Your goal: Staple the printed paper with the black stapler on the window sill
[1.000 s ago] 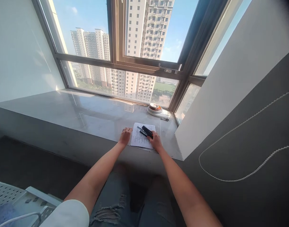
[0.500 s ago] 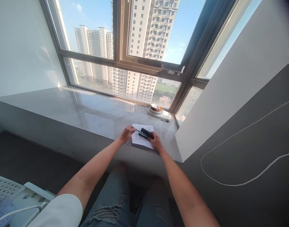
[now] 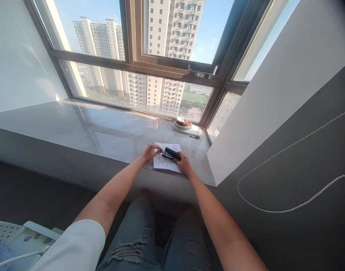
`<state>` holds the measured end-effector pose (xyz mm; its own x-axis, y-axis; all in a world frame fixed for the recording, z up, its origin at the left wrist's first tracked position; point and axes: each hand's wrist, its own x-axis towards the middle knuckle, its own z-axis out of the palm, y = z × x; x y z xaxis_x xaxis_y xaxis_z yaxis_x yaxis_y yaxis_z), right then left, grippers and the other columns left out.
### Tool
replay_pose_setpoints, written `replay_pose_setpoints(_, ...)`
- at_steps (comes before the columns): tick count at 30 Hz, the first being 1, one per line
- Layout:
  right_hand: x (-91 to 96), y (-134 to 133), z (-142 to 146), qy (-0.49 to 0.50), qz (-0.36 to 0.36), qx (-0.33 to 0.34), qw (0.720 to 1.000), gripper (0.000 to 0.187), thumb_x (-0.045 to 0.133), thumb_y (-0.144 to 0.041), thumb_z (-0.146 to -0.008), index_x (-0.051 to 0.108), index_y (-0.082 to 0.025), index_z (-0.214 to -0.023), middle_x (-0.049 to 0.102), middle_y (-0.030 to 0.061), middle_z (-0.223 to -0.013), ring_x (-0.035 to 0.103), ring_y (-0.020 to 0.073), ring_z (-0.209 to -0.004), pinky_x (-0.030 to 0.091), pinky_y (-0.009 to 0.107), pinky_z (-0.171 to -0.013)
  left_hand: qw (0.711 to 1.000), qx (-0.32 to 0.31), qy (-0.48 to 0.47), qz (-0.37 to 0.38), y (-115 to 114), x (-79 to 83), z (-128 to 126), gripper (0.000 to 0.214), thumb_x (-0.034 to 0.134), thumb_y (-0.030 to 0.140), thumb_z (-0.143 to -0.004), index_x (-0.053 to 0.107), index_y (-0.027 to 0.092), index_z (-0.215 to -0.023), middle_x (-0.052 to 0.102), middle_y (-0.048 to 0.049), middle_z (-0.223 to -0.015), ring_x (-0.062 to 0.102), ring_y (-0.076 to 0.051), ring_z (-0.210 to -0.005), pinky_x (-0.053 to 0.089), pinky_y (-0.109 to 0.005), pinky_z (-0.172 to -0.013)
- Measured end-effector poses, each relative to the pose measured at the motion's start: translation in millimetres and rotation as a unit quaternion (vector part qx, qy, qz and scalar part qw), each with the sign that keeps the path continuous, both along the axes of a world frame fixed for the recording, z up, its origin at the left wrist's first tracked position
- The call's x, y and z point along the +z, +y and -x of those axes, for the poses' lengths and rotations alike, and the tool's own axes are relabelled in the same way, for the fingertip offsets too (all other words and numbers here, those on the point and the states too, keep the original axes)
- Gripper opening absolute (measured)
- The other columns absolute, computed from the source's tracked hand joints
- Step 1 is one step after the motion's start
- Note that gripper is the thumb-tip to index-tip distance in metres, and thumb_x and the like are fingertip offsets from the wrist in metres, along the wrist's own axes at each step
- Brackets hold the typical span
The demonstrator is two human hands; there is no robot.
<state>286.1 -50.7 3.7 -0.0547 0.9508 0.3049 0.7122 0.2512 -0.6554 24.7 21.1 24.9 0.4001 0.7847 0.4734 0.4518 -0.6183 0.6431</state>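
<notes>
A black stapler [image 3: 171, 153] lies over a stack of printed paper [image 3: 161, 162], its upper and lower arms spread apart. My right hand [image 3: 184, 163] is closed around the stapler's rear end. At its front end my left hand [image 3: 151, 151] has thumb and fingers pinched together, touching or very close to a small shiny part between the arms. Whatever sits in that pinch is too small to name. The paper rests on the front part of the grey window sill [image 3: 110, 141].
A stack of round plates or lids [image 3: 185, 126] stands by the window corner, with a small dark item [image 3: 195, 137] in front. A white beaded cord [image 3: 277, 212] hangs at the right wall. At the lower left is a white perforated rack [image 3: 5, 231].
My left hand has come closer to the stapler's front end; the thin piece that showed between them is now mostly hidden. The view has shifted slightly.
</notes>
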Motion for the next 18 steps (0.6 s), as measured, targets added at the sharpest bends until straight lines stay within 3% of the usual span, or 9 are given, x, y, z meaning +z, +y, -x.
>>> replay_pose_setpoints(6,3.5,-2.3,-0.3,0.0,0.0,0.008,1.0,0.036,0.068,-0.025,-0.087,0.063,-0.023,-0.122,0.068,0.007,-0.109,0.062,0.0233,-0.102,0.047,0.038,-0.095,1.0,-0.001,-0.016,0.005,-2.8,-4.2,-1.8,0.014,0.072,0.033,-0.084,0.081,0.025,-0.091,0.079,-0.0039,-0.1,0.065,-0.025,-0.101,0.05,-0.039,-0.095)
replay_pose_setpoints(13,5.9,-3.6,0.2,-0.004,-0.002,-0.001,1.0,0.035,0.069,-0.025,-0.086,0.064,-0.023,-0.121,0.067,0.0072,-0.106,0.062,0.024,-0.1,0.047,0.038,-0.095,0.999,-0.005,-0.025,0.025,-1.7,-4.1,-1.4,0.019,0.071,0.04,-0.085,0.08,0.025,-0.091,0.078,-0.0032,-0.095,0.061,-0.022,-0.089,0.05,-0.035,-0.084)
replay_pose_setpoints(18,4.6,-3.1,-0.6,-0.004,-0.005,0.001,1.0,0.036,0.069,-0.026,-0.085,0.064,-0.023,-0.121,0.067,0.0069,-0.106,0.061,0.0236,-0.099,0.047,0.038,-0.094,0.999,-0.016,-0.025,0.031,-3.0,-1.5,-2.2,0.019,0.07,0.039,-0.084,0.079,0.023,-0.089,0.078,-0.0034,-0.094,0.06,-0.02,-0.085,0.049,-0.035,-0.086)
